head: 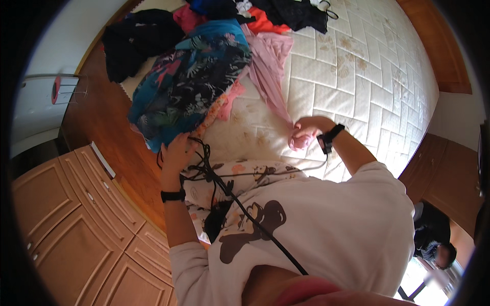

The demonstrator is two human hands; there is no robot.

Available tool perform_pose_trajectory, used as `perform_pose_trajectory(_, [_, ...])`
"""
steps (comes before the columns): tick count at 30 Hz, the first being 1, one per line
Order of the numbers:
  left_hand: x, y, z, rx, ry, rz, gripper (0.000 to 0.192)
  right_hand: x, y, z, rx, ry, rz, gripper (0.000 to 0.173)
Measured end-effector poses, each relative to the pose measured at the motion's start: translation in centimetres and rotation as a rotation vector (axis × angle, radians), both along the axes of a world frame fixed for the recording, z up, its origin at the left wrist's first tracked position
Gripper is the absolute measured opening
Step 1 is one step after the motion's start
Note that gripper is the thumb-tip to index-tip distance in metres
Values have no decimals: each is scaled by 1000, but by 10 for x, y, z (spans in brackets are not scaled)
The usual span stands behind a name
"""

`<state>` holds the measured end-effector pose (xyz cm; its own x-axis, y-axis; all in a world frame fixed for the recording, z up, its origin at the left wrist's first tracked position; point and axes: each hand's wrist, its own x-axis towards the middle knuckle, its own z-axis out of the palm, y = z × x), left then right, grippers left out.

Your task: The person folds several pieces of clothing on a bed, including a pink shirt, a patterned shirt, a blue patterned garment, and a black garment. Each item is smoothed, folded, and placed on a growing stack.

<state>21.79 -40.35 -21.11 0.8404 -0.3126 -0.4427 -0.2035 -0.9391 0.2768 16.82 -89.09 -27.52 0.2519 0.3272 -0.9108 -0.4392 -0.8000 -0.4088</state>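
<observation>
My right hand is closed around a bunched end of a pink garment. The rest of that cloth stretches back over the mattress towards the pile. At the near edge of a teal and black floral garment rests my left hand, palm down with its thumb apart. Black cables run beside the left fingers and in front of my shirt. Each wrist wears a black strap, and a small device sits at the right one. The left fingertips are partly hidden against the cloth.
Black clothing, a red-orange garment and a black strappy top lie farther back. Wooden cabinets stand at the left beside the wooden floor. Another person is at the lower right.
</observation>
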Motion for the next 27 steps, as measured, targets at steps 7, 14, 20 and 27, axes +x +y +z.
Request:
perform_pose_trajectory(7, [-12,-7,15,-25,9,-6,47,101,59,-28,-239,-1366,-370,62])
perform_pose_trajectory(14, [-39,1,30,-111,-99,-25,39,190,77,-48,-510,-1329,-257,48])
perform_pose_trajectory(20, [-58,5,36,-93,-48,56,41,152,-32,-21,-584,-1576,-878,34])
perform_pose_trajectory(27, [-67,-6,29,-120,-167,-64,39,27,-74,92,831,-1040,-1770,38])
